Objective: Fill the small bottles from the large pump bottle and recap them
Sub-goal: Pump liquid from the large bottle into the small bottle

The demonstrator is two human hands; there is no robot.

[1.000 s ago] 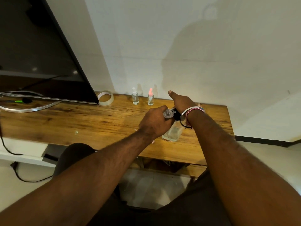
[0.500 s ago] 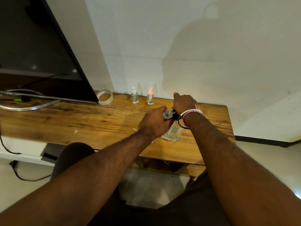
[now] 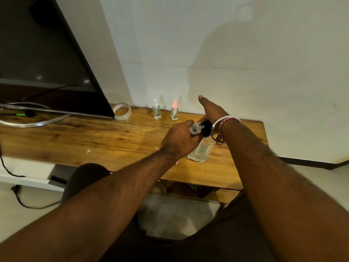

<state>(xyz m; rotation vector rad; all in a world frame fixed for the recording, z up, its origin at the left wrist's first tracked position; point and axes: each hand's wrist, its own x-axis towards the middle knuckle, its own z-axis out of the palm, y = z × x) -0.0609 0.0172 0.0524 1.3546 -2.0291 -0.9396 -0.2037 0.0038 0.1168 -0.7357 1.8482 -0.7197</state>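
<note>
The large clear pump bottle [image 3: 201, 151] stands on the wooden table [image 3: 105, 140], its black pump head [image 3: 205, 127] under my right hand [image 3: 210, 110]. That hand lies flat on the pump with fingers stretched toward the wall. My left hand [image 3: 179, 138] grips a small clear bottle [image 3: 196, 128] and holds its mouth against the pump's spout. Two more small bottles stand near the wall: one with a white cap [image 3: 156, 111] and one with a pink cap [image 3: 174, 111].
A dark monitor [image 3: 43, 59] on a curved metal stand [image 3: 35, 122] fills the left side. A roll of clear tape [image 3: 122, 111] lies beside it. A black cable [image 3: 28, 203] runs on the floor at left. My knee shows below the table edge.
My right hand went down on the pump with fingers curled half a second ago; now it has risen and its fingers are stretched out again. The left hand has held still.
</note>
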